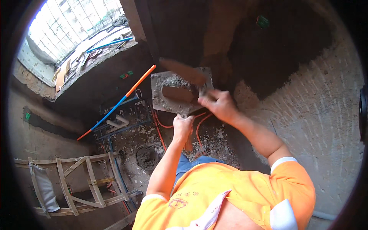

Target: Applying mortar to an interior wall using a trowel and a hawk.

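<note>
My left hand point(183, 125) is wrapped round the handle of a plasterer's hawk point(158, 89), a flat grey square board held out in front of me. Wet mortar point(178, 81) lies on the board, with a smoother brown patch in its middle. In my right hand point(219, 102) is a trowel point(186, 73), its fingers closed on the handle. The blade, smeared by motion, passes over the far part of the hawk and points to the upper left. Beyond both tools rises a wall with a dark, wet-looking coat point(276, 50).
A rough, bare wall point(318, 103) stands on the right. An orange and blue pole point(126, 94) leans at the left below a window ledge point(92, 57) strewn with scraps. A wooden ladder-like frame point(76, 184), a bucket point(147, 157), orange hoses point(160, 132) and rubble point(218, 143) are lower down.
</note>
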`<state>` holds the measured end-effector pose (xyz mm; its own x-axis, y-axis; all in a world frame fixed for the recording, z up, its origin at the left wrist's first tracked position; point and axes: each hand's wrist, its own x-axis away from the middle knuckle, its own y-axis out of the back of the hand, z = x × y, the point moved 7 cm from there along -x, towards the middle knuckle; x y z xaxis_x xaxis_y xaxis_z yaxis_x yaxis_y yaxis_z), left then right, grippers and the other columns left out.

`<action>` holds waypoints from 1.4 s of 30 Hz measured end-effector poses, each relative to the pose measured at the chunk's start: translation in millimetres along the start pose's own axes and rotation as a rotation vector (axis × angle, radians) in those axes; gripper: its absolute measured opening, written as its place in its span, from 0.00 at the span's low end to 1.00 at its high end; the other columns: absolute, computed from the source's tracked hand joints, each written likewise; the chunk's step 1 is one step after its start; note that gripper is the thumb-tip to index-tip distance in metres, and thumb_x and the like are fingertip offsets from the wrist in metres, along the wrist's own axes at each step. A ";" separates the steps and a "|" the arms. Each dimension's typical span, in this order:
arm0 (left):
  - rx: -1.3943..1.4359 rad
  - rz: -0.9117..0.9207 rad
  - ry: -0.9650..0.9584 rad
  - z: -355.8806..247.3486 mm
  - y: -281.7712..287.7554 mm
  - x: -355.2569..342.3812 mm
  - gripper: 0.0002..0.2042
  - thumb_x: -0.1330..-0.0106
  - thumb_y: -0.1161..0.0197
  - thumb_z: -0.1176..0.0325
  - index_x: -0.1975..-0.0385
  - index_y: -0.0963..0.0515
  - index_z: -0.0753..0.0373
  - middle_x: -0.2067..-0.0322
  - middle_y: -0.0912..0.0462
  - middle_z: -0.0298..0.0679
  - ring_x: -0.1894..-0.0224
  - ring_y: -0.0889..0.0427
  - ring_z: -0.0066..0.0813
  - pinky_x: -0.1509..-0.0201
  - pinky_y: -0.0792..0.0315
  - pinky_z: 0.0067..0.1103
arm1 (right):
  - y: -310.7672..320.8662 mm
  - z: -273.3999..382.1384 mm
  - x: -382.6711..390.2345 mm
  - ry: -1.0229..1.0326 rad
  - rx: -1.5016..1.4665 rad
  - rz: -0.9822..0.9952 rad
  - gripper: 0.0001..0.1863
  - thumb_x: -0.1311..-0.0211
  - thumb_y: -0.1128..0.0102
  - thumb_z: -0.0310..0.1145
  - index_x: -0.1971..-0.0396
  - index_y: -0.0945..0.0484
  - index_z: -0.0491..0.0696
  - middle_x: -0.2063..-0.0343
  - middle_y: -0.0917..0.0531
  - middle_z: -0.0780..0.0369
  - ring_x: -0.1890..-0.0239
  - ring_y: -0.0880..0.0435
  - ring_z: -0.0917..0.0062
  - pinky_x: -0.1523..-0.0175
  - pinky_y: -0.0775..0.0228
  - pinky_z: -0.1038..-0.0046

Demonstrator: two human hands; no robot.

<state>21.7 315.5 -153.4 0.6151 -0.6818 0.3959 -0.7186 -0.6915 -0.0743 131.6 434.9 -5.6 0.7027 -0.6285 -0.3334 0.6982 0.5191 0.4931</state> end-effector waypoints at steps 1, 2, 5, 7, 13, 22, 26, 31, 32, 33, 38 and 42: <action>-0.001 -0.030 -0.009 -3.6 -0.7 -2.6 0.11 0.45 0.38 0.70 0.84 0.32 0.60 0.91 0.33 0.31 0.91 0.34 0.21 0.89 0.40 0.21 | 21.3 3.4 -8.6 0.090 0.070 -0.070 0.15 0.45 0.36 0.44 0.71 0.20 0.45 0.73 0.18 0.52 0.68 0.17 0.60 0.65 0.26 0.65; -0.056 -0.051 -0.014 -5.2 9.3 -5.8 0.11 0.44 0.38 0.70 0.84 0.33 0.60 0.91 0.33 0.30 0.91 0.34 0.20 0.89 0.40 0.21 | 42.4 50.1 -17.0 0.113 0.252 -0.065 0.16 0.45 0.36 0.44 0.71 0.20 0.45 0.73 0.18 0.53 0.68 0.17 0.59 0.66 0.26 0.65; -0.139 0.031 -0.068 -29.6 2.2 -13.8 0.11 0.43 0.37 0.69 0.82 0.32 0.60 0.89 0.31 0.31 0.91 0.34 0.19 0.88 0.40 0.20 | 79.7 15.0 -32.8 0.200 0.453 -0.025 0.16 0.46 0.36 0.45 0.75 0.22 0.45 0.75 0.18 0.55 0.70 0.18 0.58 0.67 0.25 0.63; -0.211 0.084 -0.066 -42.3 -0.6 -24.2 0.09 0.43 0.37 0.68 0.78 0.29 0.64 0.86 0.26 0.33 0.87 0.29 0.22 0.83 0.34 0.23 | 93.7 16.4 -35.3 0.291 0.592 -0.008 0.16 0.47 0.35 0.45 0.77 0.23 0.46 0.76 0.19 0.56 0.71 0.18 0.59 0.68 0.25 0.63; -0.494 0.071 -0.684 -105.1 -12.1 -35.8 0.10 0.44 0.36 0.67 0.69 0.26 0.68 0.75 0.18 0.48 0.70 0.18 0.48 0.67 0.26 0.32 | 104.7 35.0 -62.1 0.558 0.870 0.055 0.16 0.52 0.31 0.44 0.74 0.23 0.48 0.81 0.23 0.60 0.78 0.22 0.66 0.75 0.29 0.68; -0.291 0.213 -0.300 -51.6 -38.0 -67.2 0.06 0.43 0.37 0.72 0.72 0.27 0.66 0.80 0.24 0.34 0.79 0.25 0.23 0.74 0.29 0.22 | 92.2 26.2 -121.3 0.759 0.798 -0.357 0.17 0.56 0.28 0.42 0.72 0.23 0.48 0.79 0.22 0.63 0.77 0.21 0.70 0.74 0.29 0.70; -0.082 0.165 0.037 -35.4 -49.8 -85.7 0.11 0.44 0.37 0.71 0.82 0.33 0.61 0.88 0.32 0.33 0.90 0.34 0.23 0.88 0.38 0.23 | 93.0 11.9 -173.7 0.706 0.801 -0.302 0.15 0.53 0.30 0.43 0.73 0.22 0.48 0.80 0.21 0.61 0.75 0.19 0.68 0.73 0.28 0.69; -0.019 0.092 0.036 -44.1 -70.5 -111.4 0.14 0.44 0.40 0.71 0.88 0.34 0.60 0.90 0.32 0.33 0.90 0.32 0.24 0.87 0.36 0.22 | 84.2 1.8 -316.1 0.383 0.921 0.239 0.27 0.46 0.42 0.58 0.71 0.19 0.45 0.75 0.18 0.56 0.68 0.19 0.59 0.64 0.28 0.59; 0.017 0.078 0.051 -41.0 -72.0 -116.8 0.13 0.44 0.40 0.71 0.88 0.34 0.60 0.90 0.32 0.33 0.90 0.32 0.24 0.87 0.36 0.22 | 78.6 21.4 -326.8 0.418 0.917 0.255 0.27 0.46 0.42 0.58 0.71 0.19 0.45 0.75 0.18 0.56 0.68 0.19 0.59 0.64 0.28 0.59; 0.057 0.074 0.056 -43.8 -85.1 -127.2 0.13 0.44 0.40 0.70 0.87 0.34 0.60 0.90 0.33 0.32 0.90 0.32 0.24 0.87 0.36 0.22 | 81.4 39.0 -338.4 0.476 1.009 0.292 0.28 0.46 0.44 0.59 0.70 0.19 0.44 0.73 0.18 0.54 0.68 0.19 0.58 0.63 0.29 0.59; 0.170 0.023 0.057 -41.3 -119.7 -153.6 0.11 0.44 0.40 0.70 0.84 0.34 0.58 0.88 0.33 0.31 0.90 0.32 0.23 0.87 0.37 0.22 | 78.5 106.1 -359.1 0.522 1.134 0.428 0.29 0.47 0.43 0.58 0.76 0.18 0.41 0.72 0.18 0.53 0.70 0.19 0.58 0.63 0.30 0.59; 0.237 -0.005 0.047 -45.7 -136.3 -162.4 0.11 0.43 0.39 0.71 0.82 0.34 0.59 0.87 0.33 0.33 0.89 0.32 0.25 0.87 0.37 0.24 | 89.8 131.3 -369.7 0.269 1.245 0.520 0.30 0.48 0.43 0.58 0.76 0.19 0.41 0.76 0.18 0.53 0.73 0.19 0.59 0.66 0.29 0.59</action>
<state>4.9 531.4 -165.8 0.5984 -0.6706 0.4384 -0.6165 -0.7349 -0.2826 -83.4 637.8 267.4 0.9473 -0.3184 0.0361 -0.1333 -0.2888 0.9481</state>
